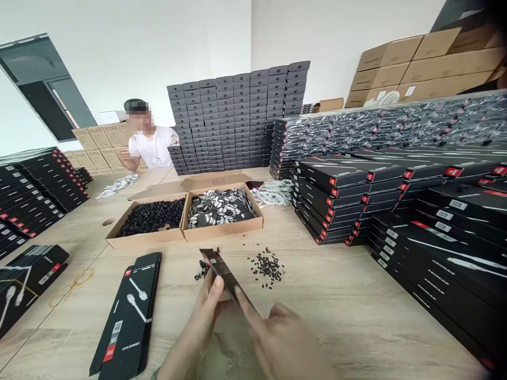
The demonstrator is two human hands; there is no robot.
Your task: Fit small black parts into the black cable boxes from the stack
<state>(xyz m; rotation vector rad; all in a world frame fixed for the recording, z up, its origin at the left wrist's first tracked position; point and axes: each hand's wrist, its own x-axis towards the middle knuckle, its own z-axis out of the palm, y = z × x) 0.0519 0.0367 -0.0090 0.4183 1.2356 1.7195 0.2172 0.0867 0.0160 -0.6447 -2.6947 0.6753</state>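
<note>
Right now, a flat black printed carton (pixel 220 272) is pinched in your left hand (pixel 204 311), thumb and fingers closed on it, just above the worktop (pixel 356 301). Your right hand (pixel 287 343) is against its lower edge with the fingers stretched out, and it's hard to tell whether they grip. Just beyond, loose small black pieces (pixel 266 267) lie scattered. Further out, a cardboard tray (pixel 146 240) is full of the same black pieces, beside a second tray (pixel 222 231) of bagged cables. A stack of flat black cartons (pixel 127 311) lies to your left, and a co-worker (pixel 150 145) sits across the worktop.
</note>
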